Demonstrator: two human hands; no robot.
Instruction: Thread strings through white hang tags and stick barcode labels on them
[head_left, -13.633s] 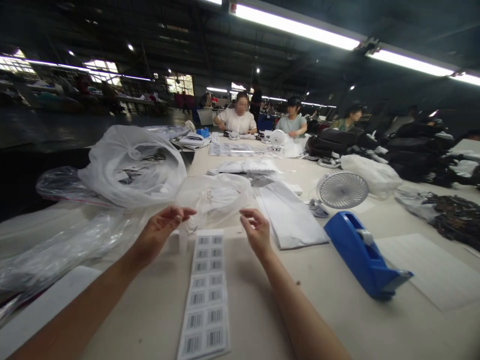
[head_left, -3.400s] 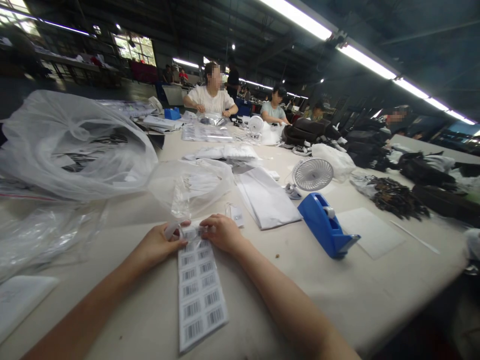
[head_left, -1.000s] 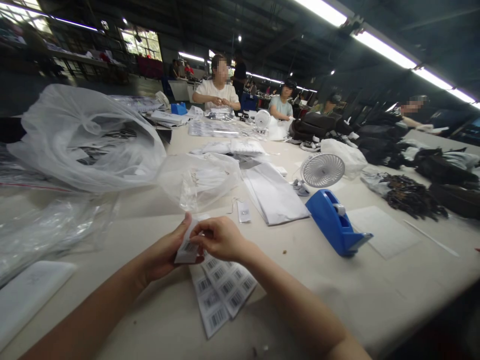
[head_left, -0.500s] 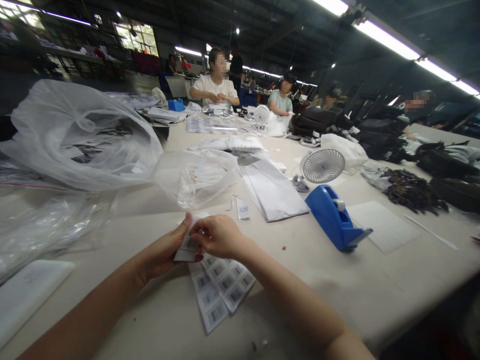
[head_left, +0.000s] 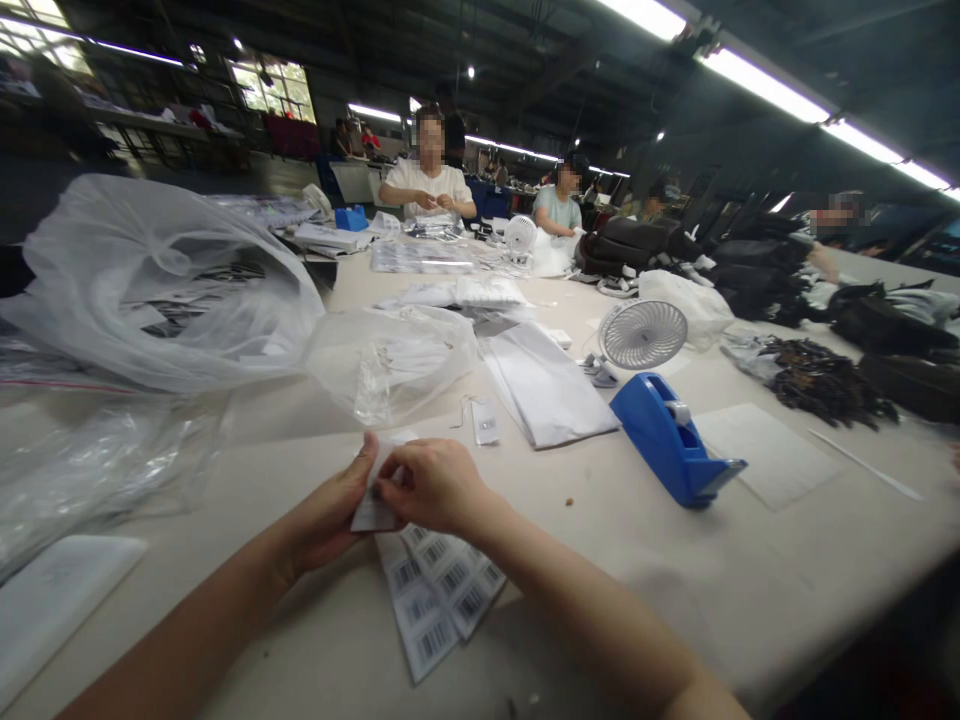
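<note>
My left hand [head_left: 334,515] is closed around a white tag [head_left: 373,512], thumb up along its edge. My right hand [head_left: 431,485] is pinched, with its fingertips against the tag's face; whatever lies between those fingers is hidden. Just below both hands, sheets of barcode stickers [head_left: 431,600] fan out on the table [head_left: 600,600], their upper ends covered by the hands. Beyond the hands, a small white tag with a string [head_left: 485,423] lies flat by itself.
A blue tape dispenser [head_left: 667,440] and a white fan [head_left: 643,335] stand to the right. Folded white sheets [head_left: 547,390] lie in the middle. Clear plastic bags [head_left: 172,300] fill the left. Co-workers [head_left: 427,180] sit across the table; black bags [head_left: 637,240] are piled at the back right.
My right fingers have shifted slightly left over the tag and cover its printed part more. Both hands stay together above the sticker sheets. The view has tilted a little.
</note>
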